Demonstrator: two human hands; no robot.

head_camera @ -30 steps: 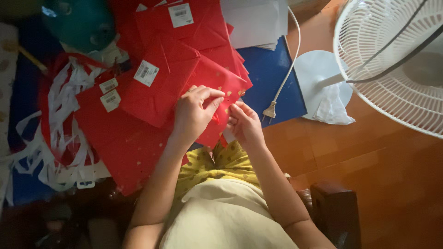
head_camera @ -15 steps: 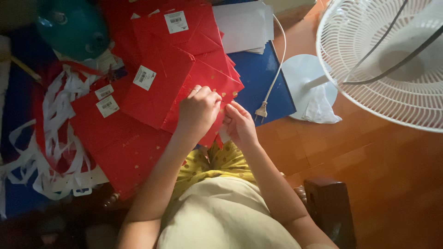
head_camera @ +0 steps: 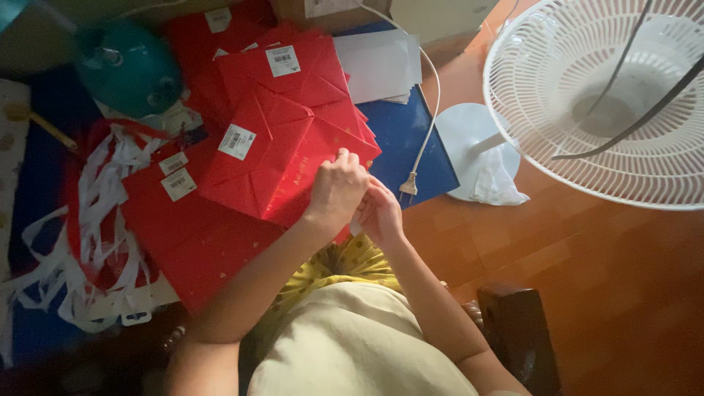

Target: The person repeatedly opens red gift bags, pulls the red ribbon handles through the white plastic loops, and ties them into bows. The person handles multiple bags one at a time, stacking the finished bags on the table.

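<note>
Overhead, a white fan [head_camera: 609, 103] filled two o'clock above bare wooden floor [head_camera: 609, 293]. Stacked red paper bags [head_camera: 220, 220] spread from centre to nine o'clock. Both hands met at centre: the left hand [head_camera: 337, 189] pinched the top red bag [head_camera: 282, 158] by its right edge, the right hand [head_camera: 380, 213] curled closed touching it.

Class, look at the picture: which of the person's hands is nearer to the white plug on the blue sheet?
The right hand. It lies just left of the white plug, with a small gap. The left hand sits farther left, on the red paper bag.
</note>
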